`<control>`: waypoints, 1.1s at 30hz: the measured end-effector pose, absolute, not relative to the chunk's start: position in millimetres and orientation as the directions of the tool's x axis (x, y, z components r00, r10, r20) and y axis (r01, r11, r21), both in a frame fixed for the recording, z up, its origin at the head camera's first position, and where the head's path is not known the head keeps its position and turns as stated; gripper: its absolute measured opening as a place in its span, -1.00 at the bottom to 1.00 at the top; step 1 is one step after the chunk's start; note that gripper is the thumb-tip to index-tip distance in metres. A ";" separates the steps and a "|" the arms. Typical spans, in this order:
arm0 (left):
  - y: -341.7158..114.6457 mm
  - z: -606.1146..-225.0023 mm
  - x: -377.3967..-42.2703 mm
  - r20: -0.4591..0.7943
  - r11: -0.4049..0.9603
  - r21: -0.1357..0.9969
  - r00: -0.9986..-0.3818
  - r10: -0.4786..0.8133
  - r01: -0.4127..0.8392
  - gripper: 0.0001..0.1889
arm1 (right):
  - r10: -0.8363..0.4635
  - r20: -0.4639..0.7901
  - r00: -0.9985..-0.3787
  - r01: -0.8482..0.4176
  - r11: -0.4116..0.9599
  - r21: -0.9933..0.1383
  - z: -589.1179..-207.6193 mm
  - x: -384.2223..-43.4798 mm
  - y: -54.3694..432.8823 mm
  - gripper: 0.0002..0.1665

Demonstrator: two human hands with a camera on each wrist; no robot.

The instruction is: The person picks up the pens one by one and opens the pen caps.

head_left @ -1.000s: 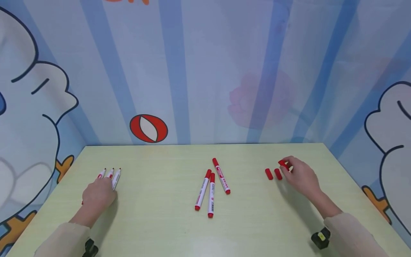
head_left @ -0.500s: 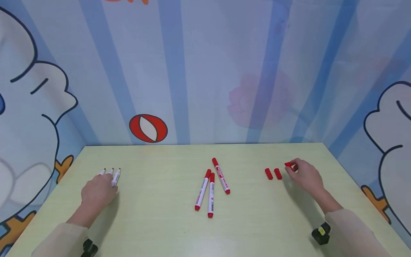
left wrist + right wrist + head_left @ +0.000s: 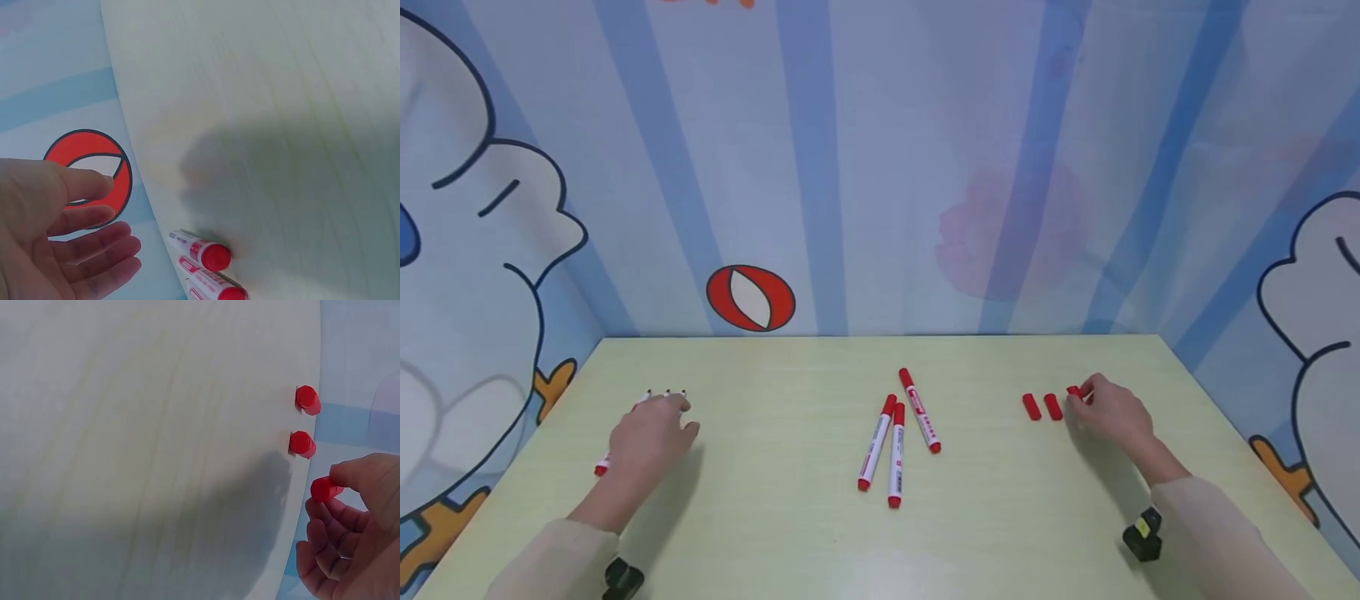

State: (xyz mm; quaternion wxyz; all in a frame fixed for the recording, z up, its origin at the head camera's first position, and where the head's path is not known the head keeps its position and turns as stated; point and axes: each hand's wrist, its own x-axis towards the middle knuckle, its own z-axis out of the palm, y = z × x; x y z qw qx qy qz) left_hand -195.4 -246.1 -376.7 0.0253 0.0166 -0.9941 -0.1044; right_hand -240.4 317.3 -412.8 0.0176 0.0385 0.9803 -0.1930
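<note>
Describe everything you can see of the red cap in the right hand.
The cap is small, smooth and red, short and cylindrical, and looks like plastic. Its round end faces the wrist camera. The right hand pinches it between thumb and fingers, partly covering it. In the head view it sits right of two similar caps, apart from them. Contact with the table is unclear.

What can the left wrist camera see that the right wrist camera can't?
Only the left wrist view shows the left hand, some red-ended white markers and the red-and-white ball picture.

Only the right wrist view shows the right hand pinching a red cap, plus two other caps.

Both show the pale table and the blue-and-white backdrop.
</note>
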 end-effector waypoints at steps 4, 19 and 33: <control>-239.8 -373.8 -193.7 0.098 0.976 0.216 -0.995 -0.009 0.012 -0.65 | 0.046 -0.057 -0.997 0.063 0.929 -0.364 -414.2 -241.0 317.5 -0.56; -213.5 -370.0 -193.1 0.138 0.967 0.253 -0.990 0.000 0.035 -0.67 | 0.074 -0.105 -0.992 0.103 0.949 -0.299 -417.8 -246.1 315.9 -0.56; -196.5 -375.0 -195.3 0.203 0.969 0.238 -0.979 0.020 0.069 -0.69 | 0.078 -0.111 -0.991 0.107 0.951 -0.288 -421.7 -246.1 317.0 -0.59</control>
